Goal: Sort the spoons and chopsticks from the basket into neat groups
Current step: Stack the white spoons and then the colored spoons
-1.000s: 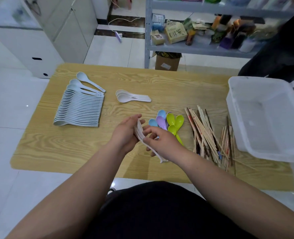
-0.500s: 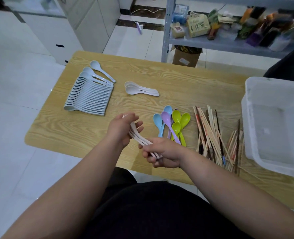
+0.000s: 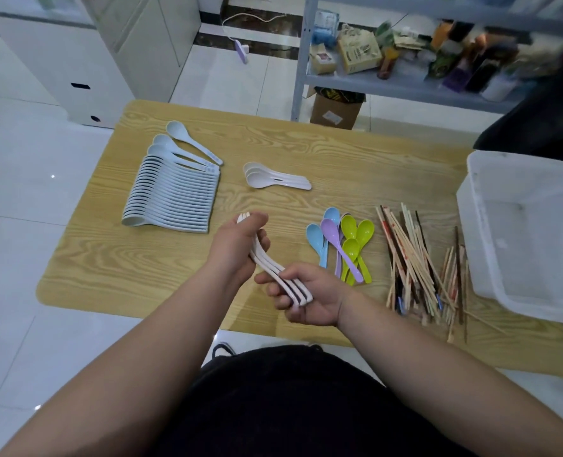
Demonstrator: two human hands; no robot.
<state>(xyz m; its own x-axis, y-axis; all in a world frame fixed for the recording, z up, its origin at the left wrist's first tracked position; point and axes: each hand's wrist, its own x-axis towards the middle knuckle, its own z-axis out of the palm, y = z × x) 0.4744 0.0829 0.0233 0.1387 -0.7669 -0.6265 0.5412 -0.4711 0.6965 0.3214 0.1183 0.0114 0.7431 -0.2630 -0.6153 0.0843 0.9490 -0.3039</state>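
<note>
Both hands hold a small nested stack of pale pink spoons (image 3: 270,268) above the table's near edge. My left hand (image 3: 235,247) grips the bowl end, and my right hand (image 3: 306,296) grips the handle ends. On the wooden table (image 3: 356,150) a long row of pale blue spoons (image 3: 171,197) lies at the left. A small stack of white spoons (image 3: 273,179) lies in the middle. Blue, purple and green spoons (image 3: 342,245) lie right of my hands. A loose pile of chopsticks (image 3: 418,262) is further right.
A white plastic basket (image 3: 524,232) stands at the table's right edge, beside the chopsticks. Behind the table is a metal shelf (image 3: 405,87) with boxes and bottles, a cardboard box (image 3: 336,110) under it, and a white cabinet (image 3: 59,61) at the left.
My hands drew apart along the pink spoons, the left toward the bowls and the right toward the handle ends. The stack now lies flatter and more aligned.
</note>
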